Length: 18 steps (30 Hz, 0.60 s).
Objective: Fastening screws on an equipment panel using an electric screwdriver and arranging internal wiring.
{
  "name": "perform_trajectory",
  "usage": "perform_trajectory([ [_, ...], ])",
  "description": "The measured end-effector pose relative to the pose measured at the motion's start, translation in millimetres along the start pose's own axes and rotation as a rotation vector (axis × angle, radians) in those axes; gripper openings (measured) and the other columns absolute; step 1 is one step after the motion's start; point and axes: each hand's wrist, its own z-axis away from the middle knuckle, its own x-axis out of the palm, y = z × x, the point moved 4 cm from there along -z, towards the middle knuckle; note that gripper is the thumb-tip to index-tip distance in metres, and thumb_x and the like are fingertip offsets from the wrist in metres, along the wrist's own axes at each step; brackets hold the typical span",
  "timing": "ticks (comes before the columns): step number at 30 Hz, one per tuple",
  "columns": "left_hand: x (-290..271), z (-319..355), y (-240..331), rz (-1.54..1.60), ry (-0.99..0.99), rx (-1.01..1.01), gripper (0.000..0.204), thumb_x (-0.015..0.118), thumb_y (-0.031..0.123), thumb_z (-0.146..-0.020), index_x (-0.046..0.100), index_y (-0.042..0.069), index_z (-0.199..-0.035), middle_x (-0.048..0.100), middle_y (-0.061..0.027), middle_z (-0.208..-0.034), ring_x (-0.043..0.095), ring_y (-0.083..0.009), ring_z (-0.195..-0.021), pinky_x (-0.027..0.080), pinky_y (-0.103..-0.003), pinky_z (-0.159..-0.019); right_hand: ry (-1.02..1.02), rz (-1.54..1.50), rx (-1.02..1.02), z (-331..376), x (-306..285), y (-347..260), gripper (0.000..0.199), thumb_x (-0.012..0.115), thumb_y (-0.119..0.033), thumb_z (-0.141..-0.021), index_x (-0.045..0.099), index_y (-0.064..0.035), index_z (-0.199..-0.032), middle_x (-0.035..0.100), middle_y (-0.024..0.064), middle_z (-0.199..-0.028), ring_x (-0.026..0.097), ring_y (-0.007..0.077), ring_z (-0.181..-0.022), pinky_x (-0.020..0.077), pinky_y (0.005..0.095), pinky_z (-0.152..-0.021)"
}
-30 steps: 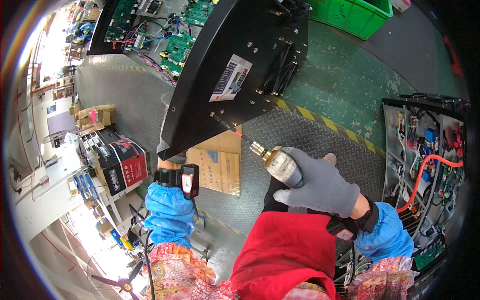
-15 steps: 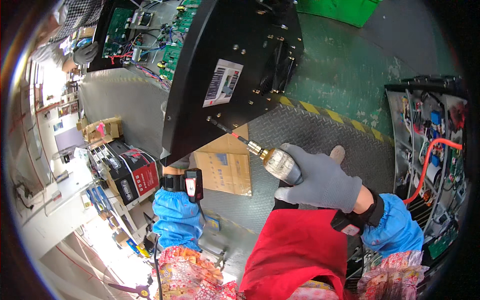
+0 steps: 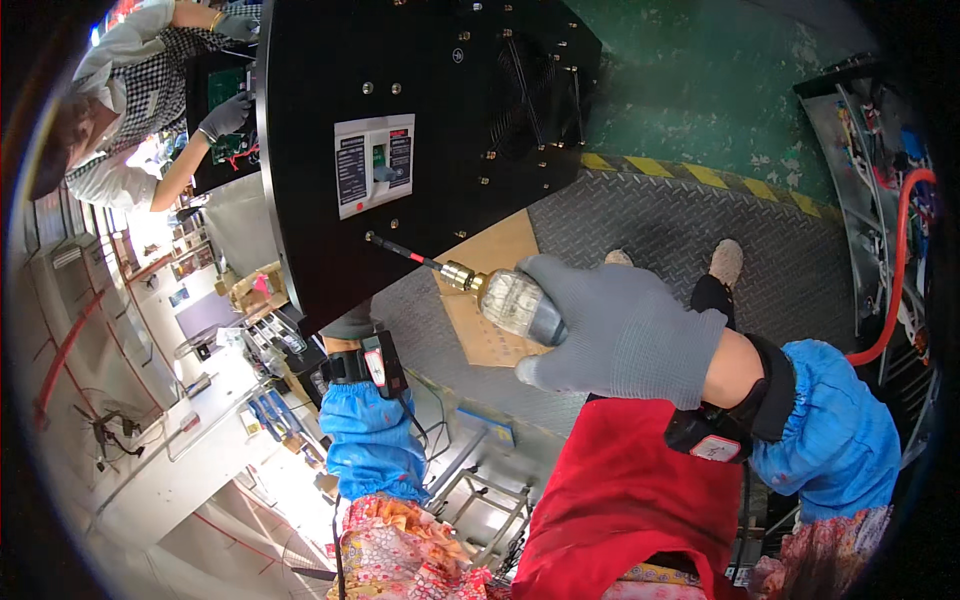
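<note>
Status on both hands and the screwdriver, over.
Right hand gripping the screwdriver, tip at a screw on the black panel. Left hand out of sight behind the panel's lower edge, forearm raised to it. Nothing blocking the tip.

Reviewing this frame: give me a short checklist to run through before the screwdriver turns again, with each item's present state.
1. Screwdriver gripped firmly in the gloved right hand: ok.
2. Bit tip seated on a screw in the black panel: cannot tell, the contact is too small to see.
3. Left hand steadying the panel's lower edge: cannot tell, the hand is hidden behind the panel.
4. White label plate clear of the bit: ok, it lies above the tip.
5. Co-worker's gloved hand away from the tool: ok, beyond the panel's far edge.
</note>
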Motion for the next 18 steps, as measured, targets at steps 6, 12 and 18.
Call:
perform_trajectory([
  [6, -15.7, -8.1, 14.1, -0.310, 0.016, 0.156, 0.059, 0.063, 0.034, -0.096, 0.044, 0.011, -0.147, 0.047, -0.0131, -0.147, 0.043, -0.0278, -0.136, 0.033, -0.042, -0.116, -0.014, -0.015, 0.004, -1.4, 1.1, -2.3, 0.072, 0.072, -0.043, -0.075, 0.050, -0.0029, -0.130, 0.070, 0.0180, -0.094, 0.069, 0.0350, -0.090, 0.0496, 0.0438, -0.088],
  [12, -26.1, -13.5, 27.7, -0.601, 0.059, 0.292, 0.061, 0.066, 0.035, -0.094, 0.045, 0.012, -0.147, 0.048, -0.0133, -0.146, 0.043, -0.0289, -0.136, 0.032, -0.044, -0.116, 0.008, -0.038, -0.011, -2.5, 1.7, 0.3, 0.071, 0.073, -0.041, -0.074, 0.051, -0.0022, -0.129, 0.070, 0.0200, -0.093, 0.070, 0.0356, -0.090, 0.0529, 0.0429, -0.084],
  [18, -25.0, -16.7, 33.1, -0.647, -0.046, 0.218, 0.043, 0.073, 0.026, -0.087, 0.063, 0.008, -0.124, 0.064, -0.0129, -0.121, 0.062, -0.0293, -0.115, 0.050, -0.039, -0.098, 0.028, 0.001, 0.004, -1.4, 2.2, -0.3, 0.070, 0.074, -0.041, -0.074, 0.052, -0.0026, -0.128, 0.070, 0.0202, -0.094, 0.070, 0.0366, -0.090, 0.0537, 0.0425, -0.084],
])
